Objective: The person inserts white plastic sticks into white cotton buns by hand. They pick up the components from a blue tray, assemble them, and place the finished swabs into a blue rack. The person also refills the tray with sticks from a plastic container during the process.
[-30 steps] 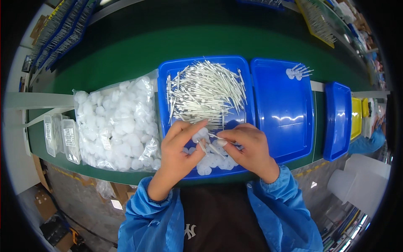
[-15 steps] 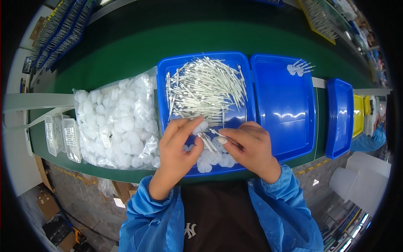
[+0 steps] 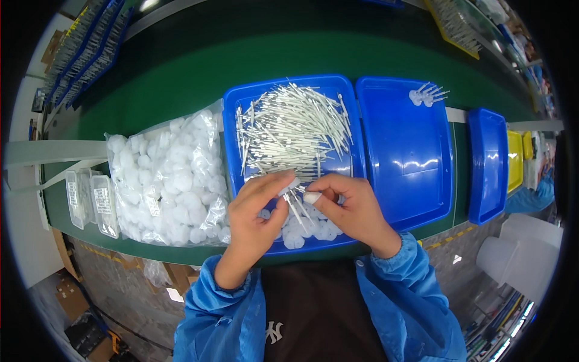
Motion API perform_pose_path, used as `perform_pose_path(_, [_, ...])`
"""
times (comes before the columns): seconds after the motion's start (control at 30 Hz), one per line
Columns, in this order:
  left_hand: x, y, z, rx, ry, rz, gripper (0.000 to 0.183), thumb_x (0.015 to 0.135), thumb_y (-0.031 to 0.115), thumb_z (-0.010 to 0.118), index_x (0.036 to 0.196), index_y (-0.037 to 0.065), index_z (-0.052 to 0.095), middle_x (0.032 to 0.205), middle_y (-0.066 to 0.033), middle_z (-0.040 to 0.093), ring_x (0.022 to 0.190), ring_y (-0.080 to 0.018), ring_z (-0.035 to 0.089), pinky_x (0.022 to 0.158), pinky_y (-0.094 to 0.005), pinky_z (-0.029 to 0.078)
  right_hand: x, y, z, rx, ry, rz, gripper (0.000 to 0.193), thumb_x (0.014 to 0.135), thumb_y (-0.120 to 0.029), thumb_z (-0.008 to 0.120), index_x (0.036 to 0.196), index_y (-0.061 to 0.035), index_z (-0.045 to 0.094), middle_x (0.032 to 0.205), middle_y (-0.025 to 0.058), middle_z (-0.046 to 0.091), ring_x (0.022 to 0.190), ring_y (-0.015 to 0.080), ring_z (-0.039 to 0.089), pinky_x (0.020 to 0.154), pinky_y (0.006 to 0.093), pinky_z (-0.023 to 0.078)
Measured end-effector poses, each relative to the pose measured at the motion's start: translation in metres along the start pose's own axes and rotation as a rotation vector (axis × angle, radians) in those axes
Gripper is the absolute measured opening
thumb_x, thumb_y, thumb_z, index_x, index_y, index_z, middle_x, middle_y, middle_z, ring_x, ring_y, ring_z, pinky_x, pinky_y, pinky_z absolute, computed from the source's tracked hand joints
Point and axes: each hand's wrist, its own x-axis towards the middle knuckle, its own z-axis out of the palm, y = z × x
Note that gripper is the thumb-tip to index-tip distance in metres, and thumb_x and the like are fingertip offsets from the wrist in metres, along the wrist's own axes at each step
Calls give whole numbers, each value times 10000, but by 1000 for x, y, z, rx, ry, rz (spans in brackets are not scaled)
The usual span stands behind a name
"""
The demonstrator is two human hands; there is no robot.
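Observation:
My left hand [image 3: 254, 208] pinches a small white rounded plastic piece [image 3: 289, 186] between thumb and fingers. Several thin pale rods [image 3: 300, 212] stick out of it, pointing down. Close against them is my right hand [image 3: 354, 208], thumb and forefinger pressed together at the rods' upper ends; a covering wraps its thumb tip. What lies inside that pinch is mostly hidden, though a rod appears to be there. Both hands are over the near part of a blue tray [image 3: 227, 130], which holds a heap of thin rods [image 3: 295, 127] and loose white plastic pieces [image 3: 295, 239].
A second blue tray [image 3: 407, 157] on the right has rod-fitted pieces [image 3: 429, 95] in its far corner. At left lie a clear bag of white pieces [image 3: 172, 175] and clear boxes [image 3: 105, 205]. Farther right are another blue tray [image 3: 487, 169] and someone's blue sleeve [image 3: 534, 198].
My right hand has moved its pinch slightly left and up against the white piece. The rod that showed between its fingers now meets the piece. My left hand keeps its hold.

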Motion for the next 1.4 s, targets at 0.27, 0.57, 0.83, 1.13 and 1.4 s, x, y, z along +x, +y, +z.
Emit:
perform_pose_path(0.27, [-1, 10, -4, 51, -74, -44, 475, 859, -90, 734, 1310, 55, 780, 1047, -151, 803, 825, -252, 742, 762, -335, 579, -1, -9, 2, -27, -26, 43, 125, 952, -124, 808, 1054, -61, 774, 745, 68, 751, 664, 152, 736, 577, 312, 516])
perform_pose_path(0.57, [-8, 15, -7, 239, -44, -67, 453, 838, -47, 767, 1276, 69, 798, 896, -158, 781, 741, -307, 744, 680, -389, 582, 2, 3, 24, -742, 265, -532, 131, 865, -186, 813, 961, -122, 751, 686, -11, 686, 603, 200, 676, 631, 344, 470])
perform_pose_path(0.83, [-11, 23, -14, 171, -48, -142, 474, 859, -92, 748, 1303, 65, 798, 870, -152, 782, 703, -171, 737, 683, -285, 576, 7, 2, 17, -586, 199, -593, 149, 851, -161, 834, 973, -104, 769, 693, 2, 682, 596, 210, 670, 619, 352, 476])
perform_pose_path(1.13, [-15, 23, -14, 15, -48, -268, 469, 889, -103, 738, 1326, 59, 787, 899, -100, 794, 750, -90, 694, 713, -255, 572, 3, -4, 18, -664, 227, -665, 190, 846, -123, 804, 1027, -69, 783, 714, -6, 660, 600, 183, 644, 625, 340, 458])
perform_pose_path(1.4, [-19, 26, -16, -91, -63, -389, 466, 932, -77, 720, 1358, 105, 774, 954, -129, 819, 812, -119, 766, 732, -256, 595, 0, -16, 14, -810, 241, -715, 251, 811, -134, 757, 1049, -55, 774, 715, -33, 632, 604, 132, 627, 639, 314, 440])
